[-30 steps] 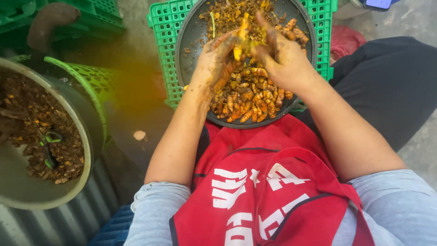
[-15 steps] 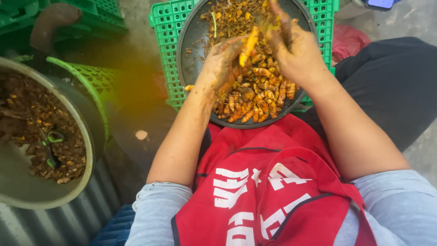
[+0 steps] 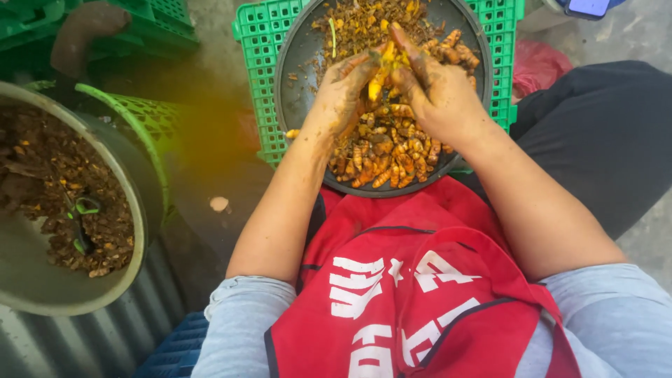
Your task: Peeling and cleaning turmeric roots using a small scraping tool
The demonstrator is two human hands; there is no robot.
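A round dark metal pan (image 3: 299, 63) rests on a green plastic crate (image 3: 257, 77) in front of my lap. It holds a heap of orange turmeric roots (image 3: 383, 159) near me and brown peelings (image 3: 360, 24) at the far side. My left hand (image 3: 341, 94) and my right hand (image 3: 437, 94) meet over the middle of the pan. Both are stained and grip one yellow, peeled turmeric root (image 3: 381, 70) between them. Whether a tool is in either hand is hidden.
A large grey basin (image 3: 38, 297) with brown scraps stands at the left, beside a green basket (image 3: 143, 115). More green crates (image 3: 164, 24) lie at the top left. A red apron (image 3: 413, 294) covers my lap. A blue crate (image 3: 175, 350) is under me.
Both hands stay over the pan, working the yellow root between them. The root's angle and the fingers have shifted slightly; the view sits a little differently.
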